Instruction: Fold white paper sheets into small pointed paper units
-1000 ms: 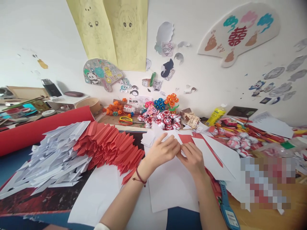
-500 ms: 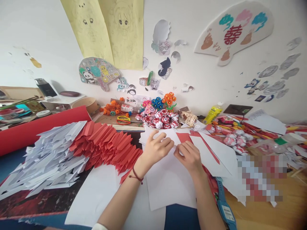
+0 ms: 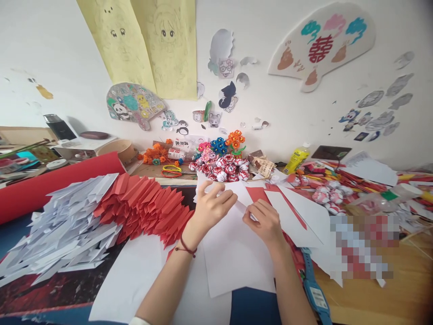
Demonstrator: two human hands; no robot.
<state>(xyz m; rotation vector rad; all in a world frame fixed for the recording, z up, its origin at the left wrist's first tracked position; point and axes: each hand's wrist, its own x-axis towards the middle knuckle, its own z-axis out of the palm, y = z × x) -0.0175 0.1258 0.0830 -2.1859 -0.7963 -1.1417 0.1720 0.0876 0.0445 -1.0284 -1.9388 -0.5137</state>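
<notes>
Above a white sheet of paper, my left hand is closed with its fingers curled, pinching what looks like a thin white paper strip. The strip runs across to my right hand, whose thumb and forefinger are pinched together at its other end. Much of the strip is hidden by the fingers and blends with the paper below. Folded red paper pieces stand in a tight row left of my left hand, beside a heap of folded white paper pieces.
A red roll lies behind the white heap. Red-and-white paper flowers and scissors with yellow and red handles are at the back. A yellow bottle stands right of them. White and red sheets lie beside my right hand.
My hands have moved slightly apart, and more of the white strip shows between them. The whole view has shifted a little.
</notes>
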